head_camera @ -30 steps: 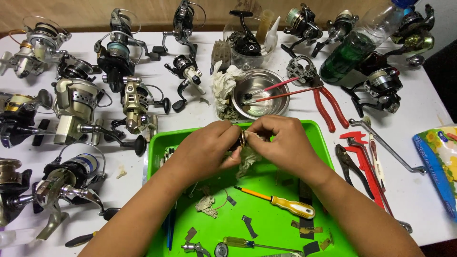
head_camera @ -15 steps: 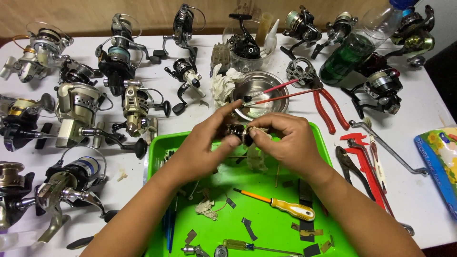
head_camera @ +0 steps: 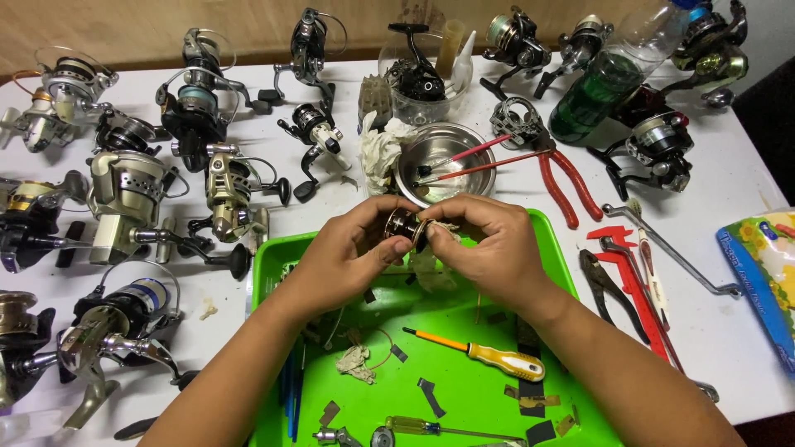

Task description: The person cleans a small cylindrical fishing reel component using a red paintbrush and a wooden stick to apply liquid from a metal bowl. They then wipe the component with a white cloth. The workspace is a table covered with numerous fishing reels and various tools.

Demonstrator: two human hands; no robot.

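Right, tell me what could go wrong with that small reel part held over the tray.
1. Both hands, left hand and right hand, pinch the small dark reel part by fingertips only, so it might slip and drop among the scraps on the green tray.
2. The rag under the right hand could snag on the part.
3. The steel bowl sits just beyond the knuckles; a jerk might knock it.

A white table (head_camera: 749, 348) fills nearly the whole view, its top scuffed and smudged in places. Along the far edge runs a light wooden wall (head_camera: 124, 29) with a pale grain. At the right edge, a dark strip of floor (head_camera: 774, 112) shows. Soft, even light, faint shadows.
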